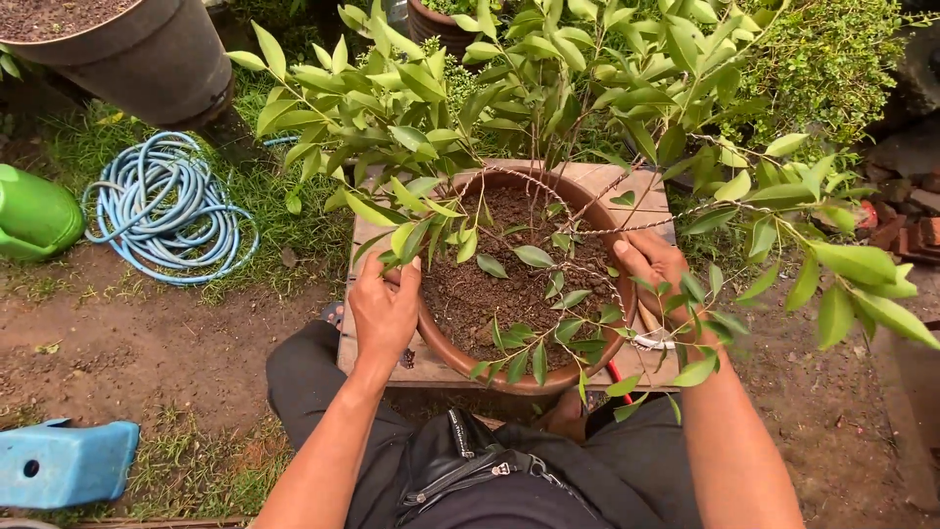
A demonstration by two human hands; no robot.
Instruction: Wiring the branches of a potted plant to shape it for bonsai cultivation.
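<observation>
left hand [384, 309]: fingers closed over near-left rim of brown pot [446, 355] | right hand [654, 266]: clasps right rim, fingers partly hidden by leaves | pot: on wooden stand [646, 191], centre, stand mostly covered | wired shrub [548, 108]: trunk base lost in foliage | hose [168, 208]: coiled far left | green can [34, 214]: cut off at left edge

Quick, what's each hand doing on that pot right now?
Left hand: closed on the rim of the brown pot.
Right hand: gripping the opposite rim.
</observation>
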